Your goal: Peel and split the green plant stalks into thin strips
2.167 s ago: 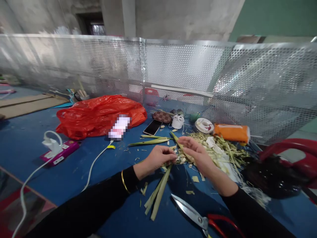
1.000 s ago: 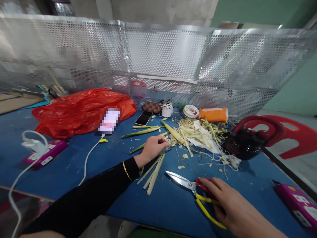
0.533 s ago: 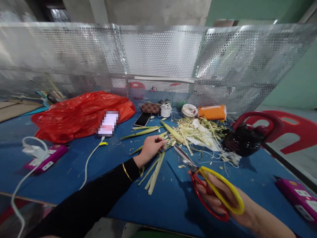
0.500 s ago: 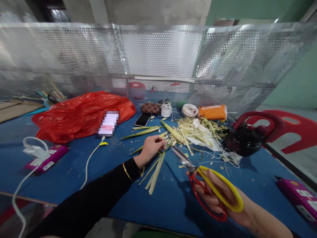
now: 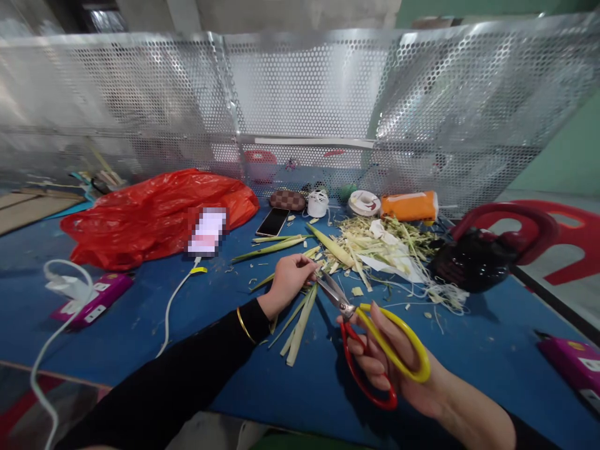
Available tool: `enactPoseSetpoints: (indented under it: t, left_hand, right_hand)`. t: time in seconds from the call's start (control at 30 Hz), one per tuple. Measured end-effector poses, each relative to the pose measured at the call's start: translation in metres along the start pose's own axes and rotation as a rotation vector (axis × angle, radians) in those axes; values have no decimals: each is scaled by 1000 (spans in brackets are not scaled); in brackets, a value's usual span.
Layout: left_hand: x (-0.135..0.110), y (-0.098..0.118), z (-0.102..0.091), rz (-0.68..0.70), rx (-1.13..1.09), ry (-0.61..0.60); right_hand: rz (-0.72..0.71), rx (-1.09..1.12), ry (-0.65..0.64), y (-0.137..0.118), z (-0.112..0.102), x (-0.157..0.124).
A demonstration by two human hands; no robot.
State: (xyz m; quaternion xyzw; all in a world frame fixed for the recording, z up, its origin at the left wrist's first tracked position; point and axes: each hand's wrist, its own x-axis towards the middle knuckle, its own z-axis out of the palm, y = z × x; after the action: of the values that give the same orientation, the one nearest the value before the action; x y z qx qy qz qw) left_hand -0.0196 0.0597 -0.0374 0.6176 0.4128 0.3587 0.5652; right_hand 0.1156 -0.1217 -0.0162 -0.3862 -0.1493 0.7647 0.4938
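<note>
My left hand rests on the blue table, fingers curled on the upper ends of a bundle of pale green leaf strips that trail toward me. Gripped in my right hand are scissors with one red and one yellow handle loop. Their blades are slightly parted, and the tips point at the strips just right of my left fingers.
A heap of leaf trimmings lies behind the hands, a black bag and red chair to the right. A red plastic bag, phone, thread spool, orange packet and purple power strips lie around. Perforated metal screen behind.
My right hand let go of the strips, picked the scissors up from the table and brought them forward to the strips. My left hand stayed holding the bundle.
</note>
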Motion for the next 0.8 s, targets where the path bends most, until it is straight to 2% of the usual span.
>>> enactPoseSetpoints:
  t: [0.43, 0.8]
  left_hand:
    - [-4, 2, 4, -18, -5, -36]
    - [-8, 5, 6, -2, 22, -75]
  right_hand:
    - [-34, -56, 87, -3, 9, 9]
    - [-42, -95, 120, 2, 2, 13]
